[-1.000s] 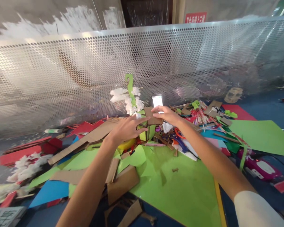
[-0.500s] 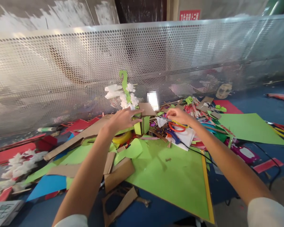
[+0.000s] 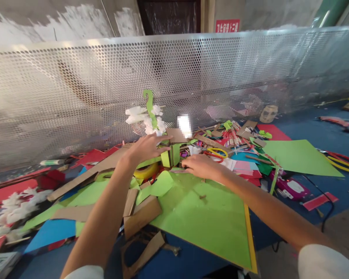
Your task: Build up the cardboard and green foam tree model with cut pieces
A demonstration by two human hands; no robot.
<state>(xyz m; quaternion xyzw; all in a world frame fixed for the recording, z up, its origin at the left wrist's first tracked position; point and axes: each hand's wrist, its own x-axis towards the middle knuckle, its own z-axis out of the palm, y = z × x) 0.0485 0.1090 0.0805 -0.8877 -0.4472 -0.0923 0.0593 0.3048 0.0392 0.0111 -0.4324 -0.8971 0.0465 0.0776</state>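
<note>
My left hand [image 3: 144,149] is at a small model of cardboard and green paper strips [image 3: 176,155]. Its thumb and index finger lie on either side of the model's near-left edge and seem to grip it. A curled green paper stem [image 3: 149,102] with white tissue tufts [image 3: 136,115] rises behind the fingers. My right hand [image 3: 199,166] is low over the pile, just right of the model, fingers curled together. What they hold, if anything, is hidden. Yellow-handled scissors [image 3: 218,152] lie just beyond it. A large green sheet [image 3: 203,217] spreads below.
A perforated metal panel [image 3: 104,85] stands behind the blue tabletop [image 3: 197,255]. Cardboard scraps [image 3: 144,217], a yellow tape roll [image 3: 147,171] and red paper [image 3: 14,192] lie left. At right are a green sheet [image 3: 299,157], a purple device [image 3: 291,188] and more scissors [image 3: 341,163].
My right hand has come down and nearer, from beside the scissors to the green sheet's far edge. It now covers where a blue tool with a black cord lay. My left hand stays at the model.
</note>
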